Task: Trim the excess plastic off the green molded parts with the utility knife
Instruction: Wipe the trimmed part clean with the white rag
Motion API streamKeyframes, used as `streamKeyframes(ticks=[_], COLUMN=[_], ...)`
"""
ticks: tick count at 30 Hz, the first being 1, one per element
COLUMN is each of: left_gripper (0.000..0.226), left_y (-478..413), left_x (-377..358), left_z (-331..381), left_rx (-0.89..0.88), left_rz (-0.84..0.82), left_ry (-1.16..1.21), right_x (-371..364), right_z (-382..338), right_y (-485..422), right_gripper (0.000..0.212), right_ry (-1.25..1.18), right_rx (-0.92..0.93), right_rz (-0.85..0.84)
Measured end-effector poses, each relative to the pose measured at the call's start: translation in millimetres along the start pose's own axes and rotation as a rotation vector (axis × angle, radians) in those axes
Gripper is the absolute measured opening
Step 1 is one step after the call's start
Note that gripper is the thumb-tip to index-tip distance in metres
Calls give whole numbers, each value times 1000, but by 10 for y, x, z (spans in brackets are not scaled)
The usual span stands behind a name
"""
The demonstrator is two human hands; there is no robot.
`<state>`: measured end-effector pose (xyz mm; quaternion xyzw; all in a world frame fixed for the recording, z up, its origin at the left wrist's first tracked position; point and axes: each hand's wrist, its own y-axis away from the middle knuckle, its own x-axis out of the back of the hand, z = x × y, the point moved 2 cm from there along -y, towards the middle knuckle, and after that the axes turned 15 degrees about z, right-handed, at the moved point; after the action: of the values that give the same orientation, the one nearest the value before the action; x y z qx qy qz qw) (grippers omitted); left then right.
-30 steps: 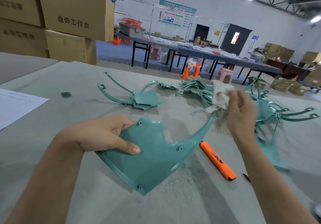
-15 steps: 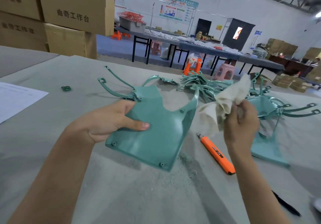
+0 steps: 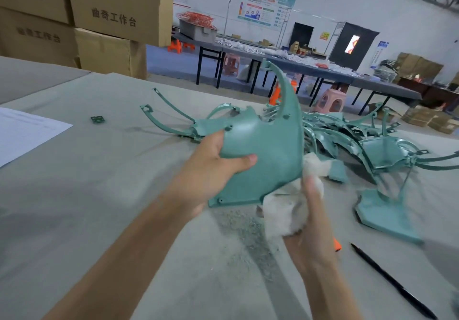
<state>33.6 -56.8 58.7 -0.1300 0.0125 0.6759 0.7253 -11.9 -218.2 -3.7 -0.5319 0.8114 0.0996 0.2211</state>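
Fingers (image 3: 215, 141) of the left hand (image 3: 211, 173) curl round the green part (image 3: 270, 153), held upright above the table (image 3: 99, 195); the right hand (image 3: 313, 230) clutches a white cloth (image 3: 280, 216) against its lower corner.

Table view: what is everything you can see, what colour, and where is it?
held green part: one, teal green, lifted above the table
green parts pile: many, teal green, back right
white rag: one, white, at held part's lower edge
utility knife: one, orange, on table, mostly hidden behind right hand
black pen: one, black, front right
paper sheet: one, white, left edge
small green piece: one, green, near paper
shavings: a patch, grey-green, under held part
cardboard boxes: several, brown, back left
table: one, grey
left hand: grips held green part
right hand: holds white rag
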Motion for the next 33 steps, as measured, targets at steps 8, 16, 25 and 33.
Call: streamKeyframes(ticks=[8,16,25,33], left_gripper=[37,32,63,34], left_y=[215,462,527,420], left_x=[-196,-401,59,511], left_z=[66,-21,-430,-557], left_rx=[-304,-27,506,391], left_rz=[57,-81,239,347], left_ry=[-362,-122,632,396], right_x=[208,195,-164,-147], right_z=[-83,-101,140,95], right_y=[-33,98,319,464], right_gripper=[26,23,22,8], right_ry=[-116,313,683,577], right_rx=[303,937,923,710], right_rz=[137,519,-343,-138])
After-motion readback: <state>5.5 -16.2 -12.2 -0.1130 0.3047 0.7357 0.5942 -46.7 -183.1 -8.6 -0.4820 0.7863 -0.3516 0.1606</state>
